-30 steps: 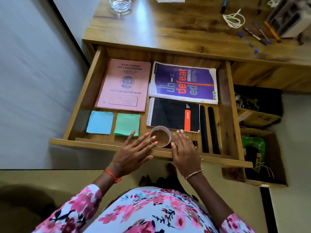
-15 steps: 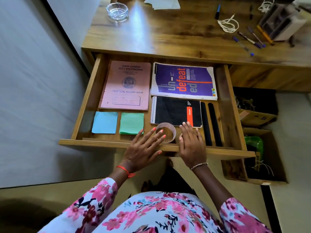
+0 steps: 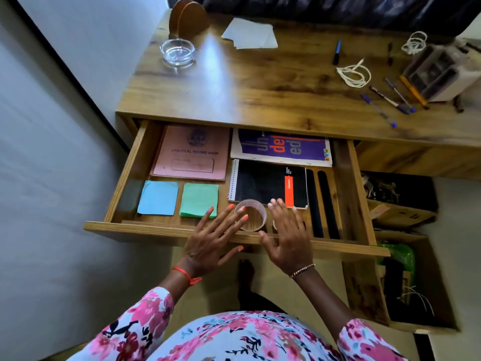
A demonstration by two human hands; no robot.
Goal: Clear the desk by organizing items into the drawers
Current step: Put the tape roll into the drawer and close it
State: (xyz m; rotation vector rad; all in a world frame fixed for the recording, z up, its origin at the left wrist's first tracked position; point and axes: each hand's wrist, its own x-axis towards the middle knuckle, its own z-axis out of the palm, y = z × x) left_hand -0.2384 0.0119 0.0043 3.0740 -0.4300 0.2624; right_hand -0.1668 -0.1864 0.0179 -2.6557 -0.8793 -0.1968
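Observation:
The wooden drawer [image 3: 125,178] is partly pulled out under the desk top [image 3: 260,82]. Inside lie a pink record book [image 3: 191,155], a purple book [image 3: 283,149], a black spiral notebook [image 3: 265,182], a blue sticky pad [image 3: 158,198] and a green one [image 3: 199,200]. A clear tape roll [image 3: 253,217] stands near the front rail. My left hand [image 3: 210,238] lies flat on the rail, fingertips touching the roll. My right hand [image 3: 289,233] rests flat just right of the roll, holding nothing.
On the desk top are a glass ashtray [image 3: 177,52], white papers [image 3: 251,33], a blue marker [image 3: 337,52], coiled string [image 3: 354,72], several pens [image 3: 390,100] and a pen organizer [image 3: 440,71]. Two black strips [image 3: 321,201] lie in the drawer's right side. Open shelves with clutter [image 3: 400,204] sit at the right.
The drawer has slid inward, and the desk edge now hides the tops of both books. Both hands stayed flat on the front rail and moved with it. The view has tilted up.

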